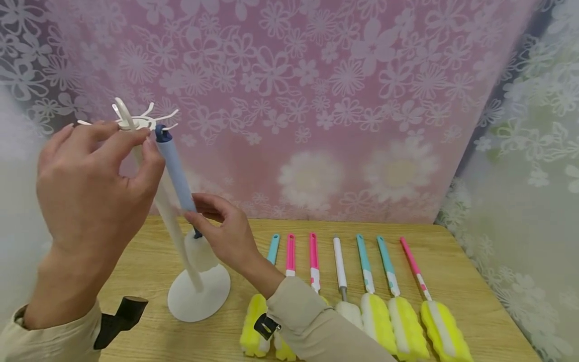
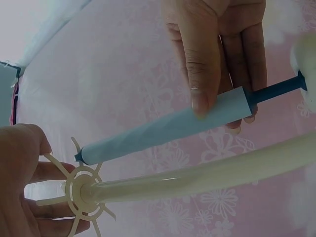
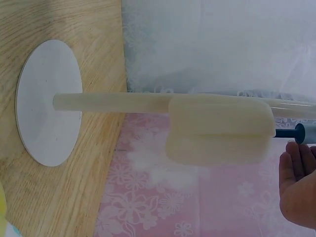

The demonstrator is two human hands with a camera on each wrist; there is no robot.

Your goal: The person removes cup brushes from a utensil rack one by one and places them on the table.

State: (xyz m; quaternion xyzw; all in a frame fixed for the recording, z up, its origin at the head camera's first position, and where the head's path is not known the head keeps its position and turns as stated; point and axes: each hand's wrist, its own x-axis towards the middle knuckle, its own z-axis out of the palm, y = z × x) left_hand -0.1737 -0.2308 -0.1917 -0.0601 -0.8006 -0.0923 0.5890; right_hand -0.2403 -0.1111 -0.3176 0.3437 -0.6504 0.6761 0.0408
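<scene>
A white stand with a round base (image 1: 194, 309), an upright pole (image 1: 174, 236) and a ring of hooks (image 1: 142, 122) is on the table. At its top my left hand (image 1: 99, 176) holds the hook ring, fingers behind it in the left wrist view. My right hand (image 1: 230, 231) pinches the lower part of the light-blue handle (image 1: 176, 173) of a sponge bottle brush, thumb on one side. The brush's dark-blue end loop (image 1: 162, 133) is at one of the hooks. Its cream sponge head (image 3: 219, 131) points down beside the pole, above the base.
To the right, several sponge brushes lie in a row on the wooden table (image 1: 470, 281). They have teal (image 1: 364, 254), pink (image 1: 313, 251) and white (image 1: 339, 261) handles; most heads are yellow and white. My right sleeve covers some. A floral curtain (image 1: 316, 100) hangs behind.
</scene>
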